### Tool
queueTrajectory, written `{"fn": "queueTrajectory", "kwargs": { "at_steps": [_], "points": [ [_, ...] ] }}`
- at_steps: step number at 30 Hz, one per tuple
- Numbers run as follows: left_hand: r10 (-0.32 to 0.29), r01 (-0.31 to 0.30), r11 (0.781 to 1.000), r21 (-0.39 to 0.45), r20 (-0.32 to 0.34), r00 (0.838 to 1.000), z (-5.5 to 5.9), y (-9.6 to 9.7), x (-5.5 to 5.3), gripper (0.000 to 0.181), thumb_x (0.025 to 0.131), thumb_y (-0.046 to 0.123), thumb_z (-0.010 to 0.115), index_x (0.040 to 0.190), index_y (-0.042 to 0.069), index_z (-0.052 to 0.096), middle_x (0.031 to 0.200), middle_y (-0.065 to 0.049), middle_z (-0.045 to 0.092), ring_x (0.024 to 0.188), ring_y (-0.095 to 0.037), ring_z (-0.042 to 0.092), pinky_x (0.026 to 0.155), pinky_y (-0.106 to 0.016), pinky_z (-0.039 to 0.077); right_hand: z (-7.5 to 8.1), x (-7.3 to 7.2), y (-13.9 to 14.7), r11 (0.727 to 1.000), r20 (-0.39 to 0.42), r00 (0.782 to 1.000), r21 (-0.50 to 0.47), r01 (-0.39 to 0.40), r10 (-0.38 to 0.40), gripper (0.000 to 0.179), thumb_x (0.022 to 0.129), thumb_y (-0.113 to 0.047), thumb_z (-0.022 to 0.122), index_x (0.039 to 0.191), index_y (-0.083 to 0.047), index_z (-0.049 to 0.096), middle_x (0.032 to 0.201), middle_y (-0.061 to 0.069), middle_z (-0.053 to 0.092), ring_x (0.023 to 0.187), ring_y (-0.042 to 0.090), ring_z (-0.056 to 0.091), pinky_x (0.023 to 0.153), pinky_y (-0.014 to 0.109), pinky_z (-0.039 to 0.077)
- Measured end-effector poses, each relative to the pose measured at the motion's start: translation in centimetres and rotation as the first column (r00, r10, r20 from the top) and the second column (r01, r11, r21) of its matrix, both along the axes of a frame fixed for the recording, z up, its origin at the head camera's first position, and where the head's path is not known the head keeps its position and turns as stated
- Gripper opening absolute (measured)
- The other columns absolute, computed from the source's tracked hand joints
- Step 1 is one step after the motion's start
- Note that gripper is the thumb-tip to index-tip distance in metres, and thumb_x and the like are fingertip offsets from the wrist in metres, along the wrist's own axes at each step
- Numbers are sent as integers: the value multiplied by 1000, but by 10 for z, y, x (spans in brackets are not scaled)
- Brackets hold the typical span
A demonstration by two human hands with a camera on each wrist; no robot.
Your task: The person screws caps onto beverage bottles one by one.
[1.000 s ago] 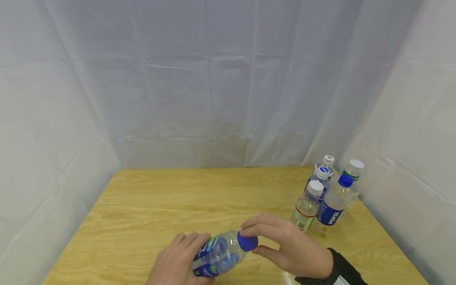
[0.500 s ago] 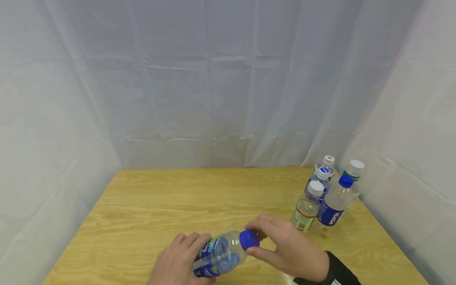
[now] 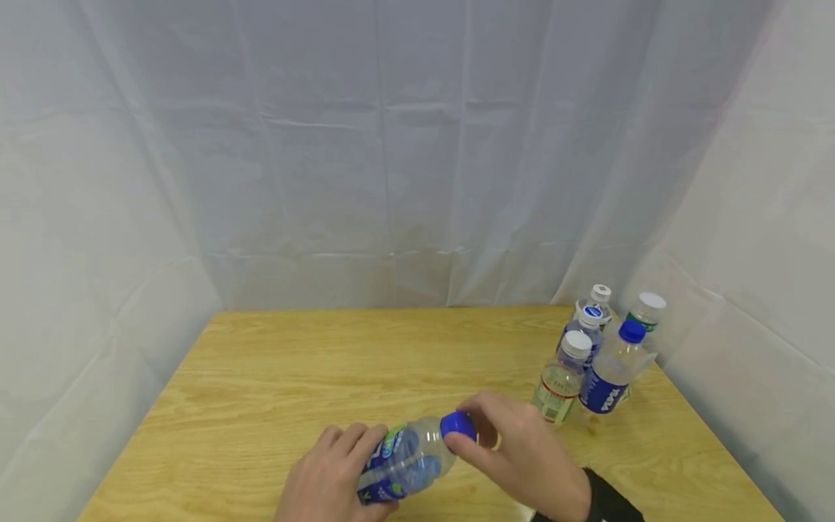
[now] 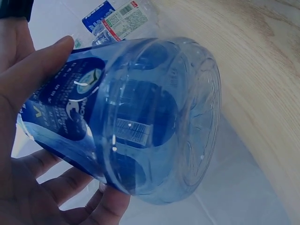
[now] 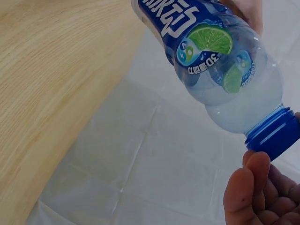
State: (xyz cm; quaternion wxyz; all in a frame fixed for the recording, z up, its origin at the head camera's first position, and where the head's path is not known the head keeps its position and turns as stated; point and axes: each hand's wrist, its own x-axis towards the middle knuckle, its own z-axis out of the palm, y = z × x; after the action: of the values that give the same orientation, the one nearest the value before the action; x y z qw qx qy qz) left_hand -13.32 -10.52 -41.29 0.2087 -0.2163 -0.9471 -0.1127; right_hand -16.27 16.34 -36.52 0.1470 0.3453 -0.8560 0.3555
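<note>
A clear plastic bottle (image 3: 427, 440) with a blue label and lime pictures lies tilted in front of me at the near side of the table. My left hand (image 3: 333, 475) grips it round the label; the left wrist view shows the bottle's ribbed base (image 4: 199, 122) pointing away from the palm. At the other end, my right hand (image 3: 522, 453) pinches the blue cap (image 3: 459, 424) between thumb and fingers. In the right wrist view the cap sits on the bottle's neck, with fingertips (image 5: 258, 164) against it. Whether any thread is loosened, I cannot tell.
Several capped bottles stand in a cluster at the table's right: a green-labelled bottle (image 3: 557, 388), a Pepsi bottle (image 3: 607, 380), and others with white caps behind. White sheeting (image 3: 417, 181) encloses the wooden table (image 3: 313, 362) at the back and sides.
My right hand has shifted its fingers on the cap and turned round it, the thumb moving up and the wrist leftward. The bottle has tipped slightly to the right and upward; the left hand keeps its hold.
</note>
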Motion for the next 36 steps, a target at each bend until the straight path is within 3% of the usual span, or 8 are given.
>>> {"fn": "queueTrajectory", "kwargs": {
  "at_steps": [3, 6, 10, 15, 21, 25, 36],
  "points": [
    [13, -13, 1000, -2, -13, 1000, 0, 0, 0, 85, 57, 62, 89, 127, 23, 63, 108, 9, 64, 89, -7, 56, 65, -26, 55, 0, -1, 0, 1000, 9, 1000, -8, -6, 6, 21, 97, -34, 67, 113, -21, 64, 92, -15, 63, 74, -3, 56, 63, 19, 53],
    [14, -14, 1000, 2, -26, 1000, -1, -1, -1, 86, 55, 62, 90, 127, 22, 63, 108, 10, 63, 88, -7, 54, 66, -26, 54, -1, -3, 4, 996, -16, 996, 7, -85, 85, 31, 97, -31, 67, 127, -22, 62, 109, -10, 67, 87, -1, 62, 73, 22, 58],
    [0, 0, 1000, 12, 0, 1000, -1, -2, -1, 87, 56, 63, 89, 128, 23, 63, 108, 12, 61, 87, -6, 51, 64, -24, 52, -2, -3, 12, 979, -24, 981, 63, -193, 195, 44, 97, -29, 67, 139, -24, 56, 129, -9, 62, 106, 4, 64, 85, 24, 59],
    [-29, 28, 999, 31, 39, 999, -1, -3, -2, 85, 58, 64, 87, 129, 25, 61, 109, 14, 60, 88, -5, 50, 64, -22, 50, -2, -4, 16, 961, -70, 962, 102, -255, 263, 41, 98, -23, 65, 138, -19, 55, 127, -7, 60, 105, 5, 62, 85, 23, 58],
    [-48, 47, 999, 29, 69, 996, -2, -3, -2, 84, 61, 71, 82, 128, 25, 61, 107, 15, 59, 87, -4, 50, 64, -22, 50, 0, -3, 15, 959, -93, 963, 155, -236, 252, 38, 99, -26, 64, 135, -18, 56, 119, -11, 58, 96, -1, 58, 81, 15, 53],
    [-50, 47, 998, 33, 81, 995, -3, -2, -3, 84, 62, 74, 80, 127, 25, 61, 105, 15, 59, 86, -4, 50, 62, -21, 48, 1, -3, 14, 960, -88, 971, 190, -205, 225, 35, 101, -28, 60, 134, -16, 57, 116, -11, 58, 92, -2, 56, 77, 15, 53],
    [-32, 32, 999, 34, 2, 999, -7, 1, -3, 83, 56, 67, 86, 123, 24, 62, 102, 13, 61, 83, -4, 51, 60, -20, 46, 0, -3, 12, 958, -15, 992, 263, -118, 126, 37, 102, -36, 55, 133, -15, 57, 116, -9, 59, 90, -1, 54, 75, 16, 53]
  ]
}}
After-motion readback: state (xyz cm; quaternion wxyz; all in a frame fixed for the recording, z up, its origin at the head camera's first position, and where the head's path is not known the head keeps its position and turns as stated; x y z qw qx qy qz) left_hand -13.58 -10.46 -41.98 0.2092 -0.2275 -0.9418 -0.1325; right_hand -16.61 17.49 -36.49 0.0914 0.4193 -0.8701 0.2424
